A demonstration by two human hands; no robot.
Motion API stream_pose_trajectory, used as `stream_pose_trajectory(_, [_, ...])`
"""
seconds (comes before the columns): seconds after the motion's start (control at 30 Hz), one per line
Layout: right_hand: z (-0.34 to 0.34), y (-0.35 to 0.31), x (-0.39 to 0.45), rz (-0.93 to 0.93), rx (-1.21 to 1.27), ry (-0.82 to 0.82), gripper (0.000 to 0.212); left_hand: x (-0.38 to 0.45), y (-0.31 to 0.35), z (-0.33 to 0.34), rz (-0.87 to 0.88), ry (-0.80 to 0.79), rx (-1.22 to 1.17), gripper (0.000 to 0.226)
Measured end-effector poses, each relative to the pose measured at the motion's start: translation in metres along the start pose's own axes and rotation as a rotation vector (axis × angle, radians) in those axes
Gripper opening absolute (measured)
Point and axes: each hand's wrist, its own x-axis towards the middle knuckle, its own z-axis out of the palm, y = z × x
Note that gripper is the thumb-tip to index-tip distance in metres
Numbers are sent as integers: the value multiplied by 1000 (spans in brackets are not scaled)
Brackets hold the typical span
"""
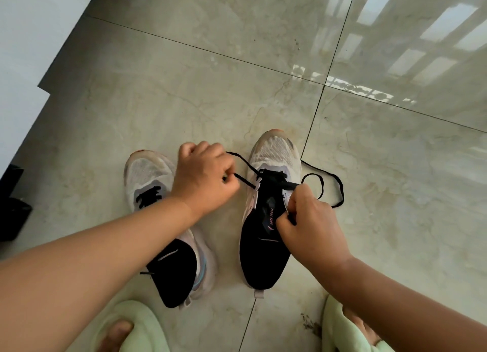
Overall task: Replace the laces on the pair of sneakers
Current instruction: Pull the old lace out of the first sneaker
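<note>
On pale floor tiles (237,101), two sneakers (266,233), both hands' fingers (229,176) pinching black lace (329,183)

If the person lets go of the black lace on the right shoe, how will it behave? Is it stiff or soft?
The black lace is probably soft and floppy: its free part lies in loose curves on the floor. It looks thin and light, so it would likely drop and stay put, not roll. Between the left hand and the right shoe it runs straight, probably from pulling only.

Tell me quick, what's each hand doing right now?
Left hand: pinches the lace.
Right hand: grips the lace at the right sneaker.
</note>
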Motion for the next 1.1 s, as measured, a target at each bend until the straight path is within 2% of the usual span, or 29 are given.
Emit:
stream_pose_trajectory(0.13, [0, 1, 0, 1, 13, -3, 25, -1, -36, 1, -228, -69, 131, 4])
stream_pose_trajectory(0.23, [0, 1, 0, 0, 18, -15, 25, -3, -48, -2, -331, -116, 206, 5])
stream_pose_trajectory(0.33, [0, 1, 0, 6, 10, -18, 25, -3, -42, -4, -259, -98, 168, 7])
stream_pose_trajectory(0.47, [-2, -1, -1, 12, 14, -18, 24, -10, -8, -9, 85, -43, -33, 24])
stream_pose_trajectory(0.57, [-2, -1, 0, 9, 8, -21, 20, -18, 16, -10, 205, -20, -75, 26])
stream_pose_trajectory(0.67, [-2, -2, 0, 6, 7, -15, 22, -17, 26, -10, 190, 39, -106, 14])
stream_pose_trajectory(0.83, [-1, -2, 0, -2, -1, -18, 27, -12, 27, -9, 169, 17, -136, 9])
stream_pose_trajectory(0.97, [-1, -1, 0, 4, -2, -11, 22, -12, 22, -4, 60, 24, -135, 10])
stream_pose_trajectory(1.1, [-1, 0, -2, 0, 1, -14, 21, -6, 1, 4, -138, -18, -74, 6])
